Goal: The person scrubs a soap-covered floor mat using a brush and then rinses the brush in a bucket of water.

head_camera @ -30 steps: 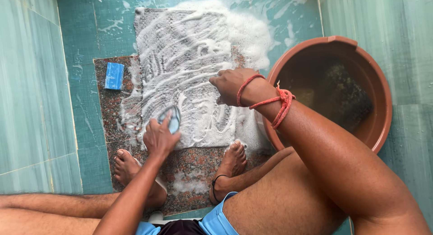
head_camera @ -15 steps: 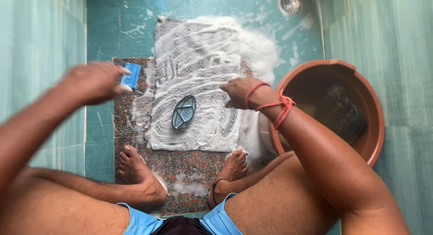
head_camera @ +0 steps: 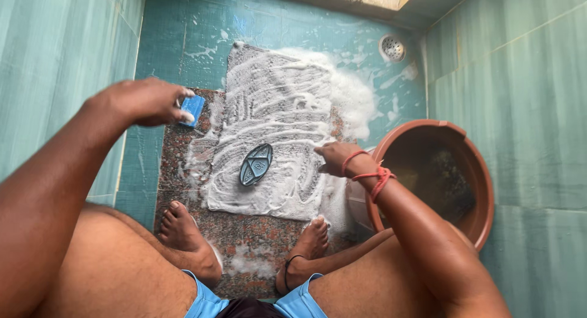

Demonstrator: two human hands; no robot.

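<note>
A grey cloth [head_camera: 275,110] covered in white lather lies spread on a speckled granite slab [head_camera: 177,162]. My left hand [head_camera: 143,101] reaches to the slab's far left corner, its fingertips closed on the near end of a blue soap bar [head_camera: 195,106] that rests there. An oval blue-grey scrub brush [head_camera: 255,164] lies loose on the middle of the cloth, with neither hand on it. My right hand [head_camera: 336,158], red threads around its wrist, presses with bent fingers on the cloth's right edge.
A brown plastic basin [head_camera: 484,190] with dark wet laundry stands on the right, close to my right forearm. My bare feet [head_camera: 183,229] rest on the slab's near edge. A floor drain [head_camera: 392,48] sits in the far corner. Teal tiled walls close in on both sides.
My left hand let go of the brush, left it lying on the cloth, and swung left to the blue soap bar. The right hand stayed on the cloth's edge.
</note>
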